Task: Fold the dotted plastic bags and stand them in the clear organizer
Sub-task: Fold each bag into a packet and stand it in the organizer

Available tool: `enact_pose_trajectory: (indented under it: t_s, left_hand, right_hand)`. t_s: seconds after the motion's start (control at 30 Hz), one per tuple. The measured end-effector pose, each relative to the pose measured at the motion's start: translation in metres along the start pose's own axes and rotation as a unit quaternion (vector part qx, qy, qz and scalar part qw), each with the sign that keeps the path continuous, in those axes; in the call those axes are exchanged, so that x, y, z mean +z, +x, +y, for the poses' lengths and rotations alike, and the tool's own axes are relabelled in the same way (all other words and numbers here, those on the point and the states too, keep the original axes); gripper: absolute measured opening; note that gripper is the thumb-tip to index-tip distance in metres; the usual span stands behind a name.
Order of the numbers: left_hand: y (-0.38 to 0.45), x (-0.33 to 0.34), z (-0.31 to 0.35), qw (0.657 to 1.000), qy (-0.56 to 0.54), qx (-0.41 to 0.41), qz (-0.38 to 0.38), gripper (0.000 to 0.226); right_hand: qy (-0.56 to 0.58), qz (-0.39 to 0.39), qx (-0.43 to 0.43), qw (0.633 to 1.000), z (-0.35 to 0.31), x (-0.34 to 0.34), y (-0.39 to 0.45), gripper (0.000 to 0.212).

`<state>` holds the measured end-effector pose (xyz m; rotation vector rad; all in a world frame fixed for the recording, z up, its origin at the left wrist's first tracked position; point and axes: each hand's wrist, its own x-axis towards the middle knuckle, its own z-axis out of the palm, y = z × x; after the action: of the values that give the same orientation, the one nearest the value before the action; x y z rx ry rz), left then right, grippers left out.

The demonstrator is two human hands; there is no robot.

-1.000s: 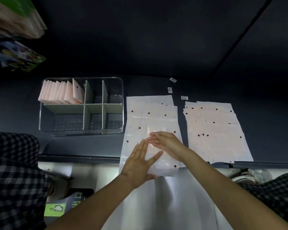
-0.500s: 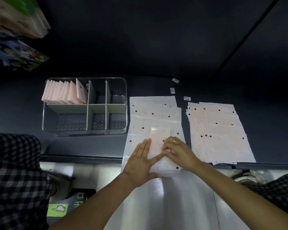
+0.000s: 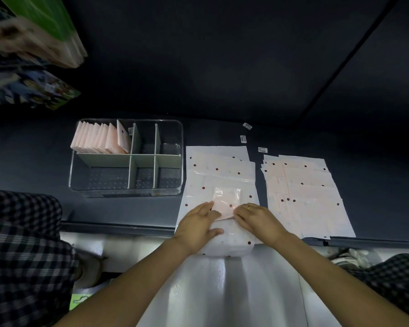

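Note:
A small pink folded bag (image 3: 227, 199) lies on top of a pile of flat dotted bags (image 3: 219, 166) in the middle of the dark table. My left hand (image 3: 197, 226) and my right hand (image 3: 255, 219) each pinch its near edge, which is lifted slightly off the pile. A second pile of flat dotted bags (image 3: 302, 190) lies to the right. The clear organizer (image 3: 175, 128) stands to the left, with several folded pink bags (image 3: 99, 138) upright in its back-left compartment.
Three small labels (image 3: 243, 139) lie behind the piles. The middle pile hangs over the table's front edge (image 3: 118, 226). Checked cloth (image 3: 24, 244) fills the lower left and lower right. Coloured packages (image 3: 33, 38) hang at the upper left.
My right hand has slid back from on top of the folded bag to its near right edge. Both hands have gone from pressing flat to pinching and lifting the near edge.

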<state>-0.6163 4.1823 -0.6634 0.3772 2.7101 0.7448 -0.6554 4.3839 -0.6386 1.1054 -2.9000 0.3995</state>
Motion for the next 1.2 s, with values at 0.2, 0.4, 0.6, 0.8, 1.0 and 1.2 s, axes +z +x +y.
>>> enact_pose_trajectory:
  t_s: [0.2, 0.4, 0.6, 0.8, 1.0, 1.2]
  left_hand:
    - [0.011, -0.046, 0.011, 0.96, -0.201, -0.068, 0.182, 0.018]
    - [0.016, -0.111, 0.012, 0.946, -0.256, 0.023, 0.196, 0.007]
    - [0.004, -0.169, -0.045, 0.955, -0.267, -0.03, 0.126, 0.019]
    - [-0.007, -0.187, -0.105, 0.938, -0.079, -0.178, 0.285, 0.014]
    - [-0.006, -0.177, -0.127, 0.926, 0.017, -0.281, 0.25, 0.032]
    - [-0.01, -0.171, -0.137, 0.908, 0.039, -0.267, 0.319, 0.036]
  right_hand:
    - [0.14, 0.048, 0.134, 0.98, -0.012, -0.042, 0.021, 0.015]
    - [0.036, -0.022, 0.131, 0.99, -0.047, -0.088, 0.071, 0.025]
    - [0.214, -0.038, 0.159, 0.963, -0.082, -0.117, 0.134, 0.022]
    - [0.264, -0.106, 0.19, 0.94, -0.1, -0.109, 0.199, 0.008]
    - [0.421, -0.045, 0.289, 0.859, -0.12, -0.088, 0.266, 0.013]
    - [0.278, -0.064, 0.27, 0.92, -0.142, -0.053, 0.302, 0.023]
